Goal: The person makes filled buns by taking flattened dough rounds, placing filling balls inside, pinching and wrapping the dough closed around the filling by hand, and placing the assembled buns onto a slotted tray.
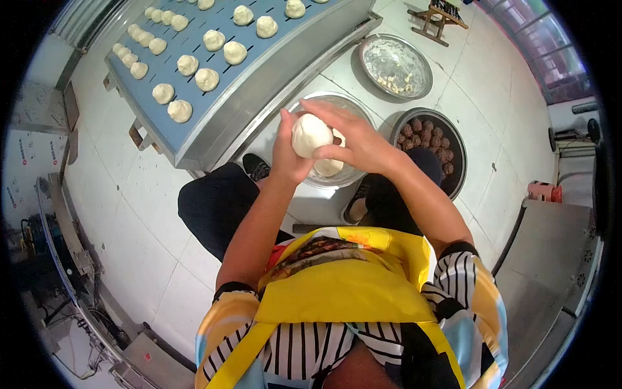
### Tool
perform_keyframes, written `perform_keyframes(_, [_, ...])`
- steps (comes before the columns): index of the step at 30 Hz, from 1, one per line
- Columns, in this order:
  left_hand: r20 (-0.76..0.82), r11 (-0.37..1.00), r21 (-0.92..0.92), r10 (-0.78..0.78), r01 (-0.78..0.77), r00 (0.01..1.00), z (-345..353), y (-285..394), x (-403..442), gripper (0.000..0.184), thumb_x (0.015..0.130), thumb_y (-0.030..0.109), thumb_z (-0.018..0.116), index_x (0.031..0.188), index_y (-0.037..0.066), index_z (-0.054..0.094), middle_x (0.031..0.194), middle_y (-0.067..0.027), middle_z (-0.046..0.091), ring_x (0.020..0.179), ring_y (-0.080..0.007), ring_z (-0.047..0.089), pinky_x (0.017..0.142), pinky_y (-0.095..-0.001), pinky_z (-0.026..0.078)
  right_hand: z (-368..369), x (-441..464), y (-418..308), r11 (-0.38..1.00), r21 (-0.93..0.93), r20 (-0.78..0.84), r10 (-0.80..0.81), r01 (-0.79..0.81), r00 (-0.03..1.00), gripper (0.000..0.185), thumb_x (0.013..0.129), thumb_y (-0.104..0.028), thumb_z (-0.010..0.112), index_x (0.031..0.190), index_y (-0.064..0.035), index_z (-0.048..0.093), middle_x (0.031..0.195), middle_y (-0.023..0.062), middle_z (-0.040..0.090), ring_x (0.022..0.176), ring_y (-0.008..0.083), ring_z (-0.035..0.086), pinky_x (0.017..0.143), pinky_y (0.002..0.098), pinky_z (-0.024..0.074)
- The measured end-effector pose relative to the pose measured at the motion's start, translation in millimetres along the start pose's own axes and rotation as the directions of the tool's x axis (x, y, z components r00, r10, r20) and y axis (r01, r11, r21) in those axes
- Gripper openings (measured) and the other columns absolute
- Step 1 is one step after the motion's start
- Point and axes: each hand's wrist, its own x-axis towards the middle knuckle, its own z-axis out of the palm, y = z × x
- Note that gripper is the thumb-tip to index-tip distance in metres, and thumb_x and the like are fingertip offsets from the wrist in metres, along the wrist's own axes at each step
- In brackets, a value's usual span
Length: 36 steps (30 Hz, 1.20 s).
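Observation:
A round white dough ball [311, 136] is cupped between my two hands in the middle of the view. My left hand [288, 155] supports it from the left, the thumb up along its side. My right hand [353, 139] curves over from the right, fingers reaching across the far side and thumb against the near side. Beneath them sits a metal basin [350, 104], and more white dough [329, 168] shows inside it, partly covered by my hands.
Rows of shaped dough balls [207, 79] stand on a blue slotted tray [146, 81] at the upper left. To the right, a dark bowl [461, 152] holds several brown balls [424, 135]. Behind it lies a floury metal pan [389, 55]. A small wooden stool [435, 23] stands farther back.

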Motion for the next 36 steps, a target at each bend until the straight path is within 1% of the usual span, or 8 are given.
perform_keyframes(5, [-0.101, 0.975, 0.218, 0.059, -0.036, 0.993, 17.2, 5.1, -4.8, 0.065, 0.096, 0.059, 0.023, 0.116, 0.003, 0.049, 0.1, -0.0137, 0.063, 0.088, -0.0266, 0.065, 0.079, -0.0392, 0.053, 15.4, -2.1, -4.4, 0.985, 0.15, -0.062, 0.096, -0.086, 0.993, 0.093, 0.065, -0.034, 0.08, 0.141, -0.0075, 0.033, 0.137, 0.0178, 0.044, 0.124, 0.0342, 0.046, 0.103, 0.0392, 0.0365])
perform_keyframes(6, [-0.053, 0.971, 0.232, 0.07, -0.056, 0.996, 18.0, 6.0, -4.1, 0.065, 0.096, 0.059, 0.023, 0.115, 0.002, 0.049, 0.1, -0.0137, 0.063, 0.089, -0.0257, 0.065, 0.079, -0.0385, 0.053, 13.9, -1.8, -7.8, 0.911, 0.376, -0.044, 0.199, -0.169, 0.979, 0.096, 0.06, -0.035, 0.083, 0.139, -0.0075, 0.036, 0.132, 0.0164, 0.048, 0.119, 0.0282, 0.05, 0.098, 0.0363, 0.0411])
perform_keyframes(14, [-0.202, 0.989, 0.145, 0.063, -0.033, 0.977, 22.3, -6.3, -2.7, 0.072, 0.092, 0.065, 0.029, 0.118, 0.001, 0.05, 0.106, -0.0105, 0.061, 0.095, -0.0205, 0.062, 0.084, -0.0329, 0.05, 39.9, 4.9, 8.0, 0.935, 0.273, -0.306, 0.309, -0.227, 0.901, 0.073, 0.055, -0.036, 0.082, 0.117, -0.0064, 0.055, 0.102, 0.0132, 0.064, 0.093, 0.0264, 0.062, 0.084, 0.0327, 0.0471])
perform_keyframes(17, [-0.207, 0.979, 0.206, 0.043, 0.0, 0.977, 15.3, -3.7, -3.9, 0.069, 0.092, 0.065, 0.031, 0.118, 0.004, 0.051, 0.108, -0.0086, 0.06, 0.097, -0.0192, 0.062, 0.086, -0.0336, 0.049, 33.9, 5.8, 5.4, 0.972, 0.226, -0.231, -0.011, 0.065, 0.973, 0.072, 0.055, -0.037, 0.082, 0.115, -0.0058, 0.055, 0.097, 0.0134, 0.064, 0.088, 0.0279, 0.063, 0.081, 0.0336, 0.0482])
perform_keyframes(24, [-0.19, 0.976, 0.208, -0.03, 0.07, 0.981, 29.3, 3.9, -11.6, 0.071, 0.089, 0.07, 0.028, 0.115, 0.009, 0.054, 0.103, -0.0031, 0.063, 0.094, -0.0166, 0.062, 0.077, -0.0308, 0.05, 38.5, 10.0, 1.9, 0.922, 0.295, -0.28, 0.334, -0.25, 0.9, 0.073, 0.054, -0.033, 0.083, 0.115, -0.0053, 0.053, 0.098, 0.0137, 0.062, 0.086, 0.0248, 0.061, 0.075, 0.0335, 0.0495])
perform_keyframes(30, [-0.179, 0.894, 0.393, -0.154, 0.214, 0.972, 37.4, 18.5, -21.5, 0.066, 0.09, 0.067, 0.033, 0.122, 0.012, 0.049, 0.113, -0.0064, 0.059, 0.106, -0.0187, 0.057, 0.082, -0.043, 0.048, 24.9, 6.8, -6.3, 0.86, 0.465, -0.132, 0.303, -0.211, 0.944, 0.062, 0.058, -0.032, 0.082, 0.106, -0.0027, 0.056, 0.093, 0.0124, 0.062, 0.082, 0.023, 0.062, 0.074, 0.033, 0.0496])
perform_keyframes(34, [-0.159, 0.963, 0.25, -0.062, 0.101, 0.985, 42.8, 17.1, -17.4, 0.061, 0.092, 0.063, 0.035, 0.12, 0.01, 0.049, 0.107, -0.006, 0.06, 0.097, -0.0191, 0.062, 0.075, -0.0403, 0.054, 34.8, 13.5, -8.4, 0.971, 0.171, -0.355, 0.221, -0.169, 0.908, 0.061, 0.06, -0.029, 0.08, 0.109, -0.0023, 0.056, 0.092, 0.011, 0.062, 0.08, 0.0227, 0.063, 0.073, 0.0334, 0.0498])
perform_keyframes(36, [-0.094, 0.942, 0.304, -0.119, 0.142, 0.988, 36.2, 21.7, -18.1, 0.063, 0.091, 0.064, 0.035, 0.122, 0.011, 0.049, 0.109, -0.0059, 0.06, 0.1, -0.0191, 0.06, 0.078, -0.0408, 0.052, 22.3, 9.9, -17.1, 0.833, 0.519, -0.117, 0.289, -0.19, 0.95, 0.063, 0.06, -0.031, 0.08, 0.11, -0.0016, 0.056, 0.092, 0.013, 0.062, 0.077, 0.024, 0.063, 0.072, 0.0343, 0.0502])
